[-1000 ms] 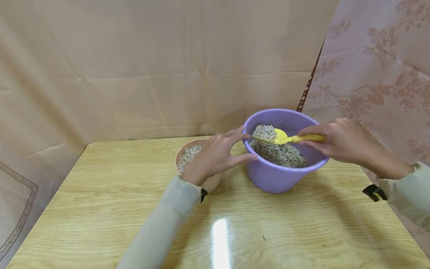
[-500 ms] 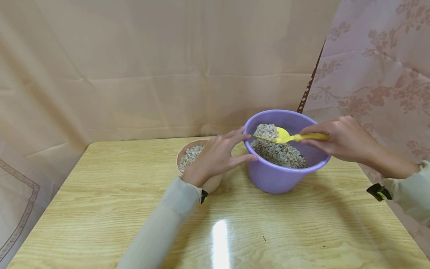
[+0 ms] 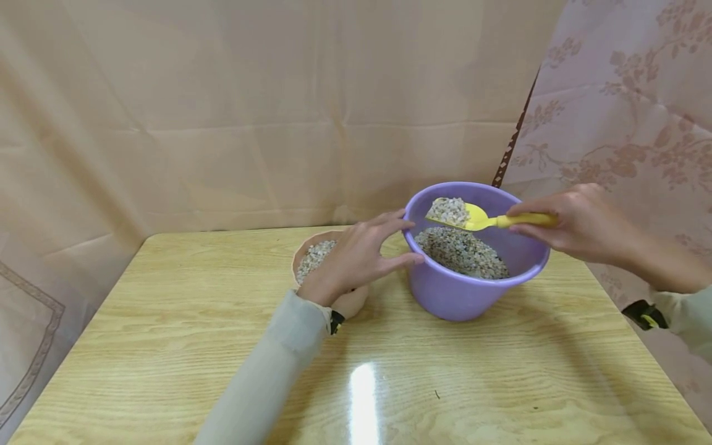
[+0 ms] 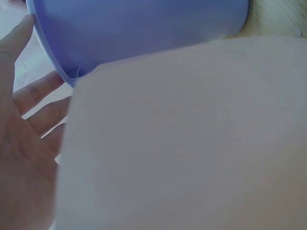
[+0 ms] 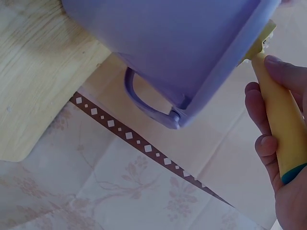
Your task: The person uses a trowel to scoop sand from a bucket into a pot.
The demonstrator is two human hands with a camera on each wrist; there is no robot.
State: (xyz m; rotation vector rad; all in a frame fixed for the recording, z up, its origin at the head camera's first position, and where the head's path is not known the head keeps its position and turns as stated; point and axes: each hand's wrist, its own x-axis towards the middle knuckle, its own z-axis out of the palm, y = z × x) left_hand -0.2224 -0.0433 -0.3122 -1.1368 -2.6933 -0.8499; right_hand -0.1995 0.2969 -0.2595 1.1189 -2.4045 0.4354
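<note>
My right hand point(image 3: 584, 222) grips the handle of a small yellow hand trowel point(image 3: 531, 220), its fingers curled around it in the right wrist view. Whitish gravel point(image 3: 448, 211) is heaped on the blade, above the inside of a purple bucket point(image 3: 456, 296). More gravel point(image 3: 464, 254) lies in the bucket. My left hand point(image 3: 356, 250) touches the bucket's left rim with extended fingers and thumb spread apart. Beneath its wrist stands a peach-coloured pot point(image 3: 354, 303) holding pale gravel point(image 3: 314, 258); the hand hides part of it. The pot's wall fills much of the left wrist view.
Both containers stand on a wood-grain table point(image 3: 194, 321). A beige curtain point(image 3: 239, 123) hangs behind it, and a pink floral cloth point(image 3: 634, 123) hangs at the right. The bucket's handle point(image 5: 144, 105) hangs at its side in the right wrist view.
My right hand has lifted the loaded trowel a little and shifted it to the right. My left hand and the pot stay nearly where they were.
</note>
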